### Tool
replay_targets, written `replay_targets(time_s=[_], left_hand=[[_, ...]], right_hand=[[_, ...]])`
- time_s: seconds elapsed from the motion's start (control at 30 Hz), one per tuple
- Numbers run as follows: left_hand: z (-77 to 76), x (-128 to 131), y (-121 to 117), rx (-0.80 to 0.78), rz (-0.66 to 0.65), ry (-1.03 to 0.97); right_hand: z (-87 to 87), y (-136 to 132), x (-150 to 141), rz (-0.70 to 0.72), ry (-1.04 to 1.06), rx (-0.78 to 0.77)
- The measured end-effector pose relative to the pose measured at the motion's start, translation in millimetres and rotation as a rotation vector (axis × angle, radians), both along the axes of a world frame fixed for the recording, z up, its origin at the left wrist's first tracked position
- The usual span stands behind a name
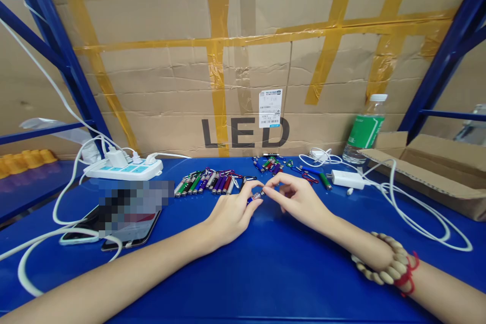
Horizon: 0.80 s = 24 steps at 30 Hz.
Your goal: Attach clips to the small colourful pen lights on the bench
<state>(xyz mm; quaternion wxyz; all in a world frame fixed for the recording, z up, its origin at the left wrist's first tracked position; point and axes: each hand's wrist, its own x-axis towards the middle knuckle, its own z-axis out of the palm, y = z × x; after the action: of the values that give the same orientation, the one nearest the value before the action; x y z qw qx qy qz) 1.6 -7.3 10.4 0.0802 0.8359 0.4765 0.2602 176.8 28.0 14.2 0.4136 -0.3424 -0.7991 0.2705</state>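
The beaded bracelet (385, 260) sits on the right forearm, to the right of and nearer than the held tube. The small blue metal tube (255, 197) is just above the blue tabletop (235, 273), between the two hands. Left hand (228, 215): thumb and fingers are clamped on the tube body. Right hand (304, 202): thumb and index finger are pinched together on the silver-toned end; whether that end is a separate part cannot be told. Best practice, as judged: use the left hand as the fixture, align both pinches on one axis, and apply light, even fingertip force; a skewed pinch may let the narrow, smooth body roll or slip. Hold low over the tabletop to limit any drop. The row of metal tubes (215, 184) lies beyond and left of the held tube; the loose pile (270, 164) lies farther beyond
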Motion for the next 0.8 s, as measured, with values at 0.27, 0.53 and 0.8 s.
replay_targets(time_s=[0.27,0.53,0.8], left_hand=[[-1.0,-1.3,1.4,-0.006,-0.012,-0.005],[-1.3,-0.5,1.9,-0.006,-0.001,0.043],[-0.9,-0.5,3.3,-0.004,-0.02,0.037]], right_hand=[[-3.2,4.9,0.5,0.043,0.069,-0.138],[-4.6,6.3,2.8,0.073,0.148,-0.099],[-1.4,4.8,1.6,0.113,0.14,-0.05]])
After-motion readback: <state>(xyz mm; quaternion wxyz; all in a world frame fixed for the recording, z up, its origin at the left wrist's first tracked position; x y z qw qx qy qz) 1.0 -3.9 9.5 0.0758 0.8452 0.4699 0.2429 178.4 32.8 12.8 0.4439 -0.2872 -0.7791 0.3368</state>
